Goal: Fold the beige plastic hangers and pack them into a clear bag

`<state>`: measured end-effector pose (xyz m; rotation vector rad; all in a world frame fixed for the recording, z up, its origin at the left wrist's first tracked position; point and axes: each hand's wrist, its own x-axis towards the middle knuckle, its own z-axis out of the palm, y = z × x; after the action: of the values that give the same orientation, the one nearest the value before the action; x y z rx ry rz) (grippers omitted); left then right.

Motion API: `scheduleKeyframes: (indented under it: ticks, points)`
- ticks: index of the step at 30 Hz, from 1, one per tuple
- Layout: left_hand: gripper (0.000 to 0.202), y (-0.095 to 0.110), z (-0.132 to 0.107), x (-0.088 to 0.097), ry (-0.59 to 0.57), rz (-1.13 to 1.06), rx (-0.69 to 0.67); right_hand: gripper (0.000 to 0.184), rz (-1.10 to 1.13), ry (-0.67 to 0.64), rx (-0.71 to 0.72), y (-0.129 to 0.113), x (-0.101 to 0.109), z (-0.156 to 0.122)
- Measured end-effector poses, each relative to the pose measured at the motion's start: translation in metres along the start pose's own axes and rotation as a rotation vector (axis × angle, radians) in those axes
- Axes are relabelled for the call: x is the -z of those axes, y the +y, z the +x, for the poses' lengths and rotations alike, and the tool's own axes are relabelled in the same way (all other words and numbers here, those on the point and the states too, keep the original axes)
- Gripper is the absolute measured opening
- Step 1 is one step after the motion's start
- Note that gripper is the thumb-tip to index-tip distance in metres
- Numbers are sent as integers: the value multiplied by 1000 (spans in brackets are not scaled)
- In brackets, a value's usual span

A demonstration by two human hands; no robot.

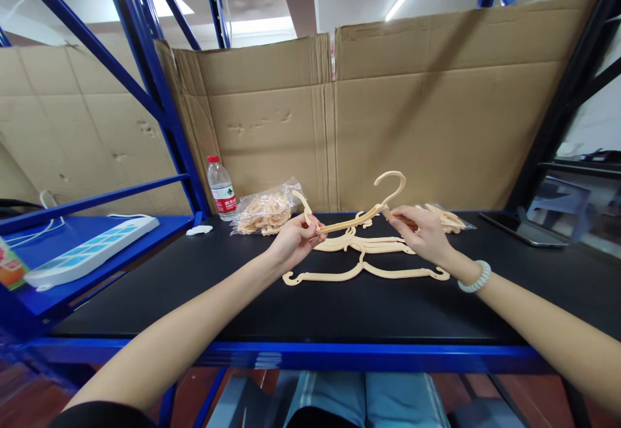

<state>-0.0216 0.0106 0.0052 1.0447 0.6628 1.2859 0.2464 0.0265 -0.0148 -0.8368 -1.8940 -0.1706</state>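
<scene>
A beige plastic hanger (356,222) is raised above the black tabletop, tilted, its hook rising at the right. My left hand (297,240) pinches its left end, where a curved end piece sticks up past the fingers. Near the base of the hook, my right hand (421,231) has its fingers closed round the hanger's other part, mostly hidden by the hand. Below lies another hanger (334,277), flat and spread out on the table, with hooked ends on both sides. Behind it several more hangers (383,246) lie together, partly covered by the held one.
A clear bag of beige hanger parts (266,211) lies back left beside a water bottle (222,189). Another bag of parts (449,220) is behind my right hand. A phone or tablet (521,229) lies at right, a power strip (94,250) at left. Cardboard (451,111) walls the back.
</scene>
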Motion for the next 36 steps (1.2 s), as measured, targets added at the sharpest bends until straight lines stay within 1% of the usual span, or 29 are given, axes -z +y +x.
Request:
scheduleKeyframes:
  ticks: [8,13,18,20,24,27,29,31,32,33,34,35,36]
  points:
    - [18,-2,-1,-1,69,28,-86,19,15,23,20,-3,-4,-4]
    - [18,-3,-4,-5,128,13,-125,20,-12,34,-5,-8,-5,-6]
    - [21,-4,-3,-5,236,-9,-148,19,-31,66,3,-14,-9,-9]
    - [21,-5,-2,-5,258,-35,-160,21,-41,61,-24,-16,-10,-9]
    - [19,-7,-1,-6,253,-98,-156,25,-53,20,-119,-18,-10,-6]
    - [20,-7,-1,-7,291,-152,-114,27,-37,-14,-183,-17,-10,-6]
    - [18,-7,-3,-9,313,-161,-59,26,-29,-17,-204,-15,-10,-5]
    - [14,-9,-7,-11,285,-118,61,26,-33,-8,-221,-12,-9,-4]
    - [13,-11,-11,-12,231,-60,141,26,-38,-2,-228,-10,-8,-3]
    - [14,-13,-15,-13,148,29,205,26,-46,-2,-234,-8,-6,-2]
    - [17,-15,-19,-14,56,143,227,27,-57,-8,-239,-6,-5,-1]
    - [18,-16,-24,-16,-37,274,189,27,-68,-24,-242,-5,-3,0]
    - [18,-17,-28,-16,-103,409,80,28,-76,-47,-245,-4,-1,2]
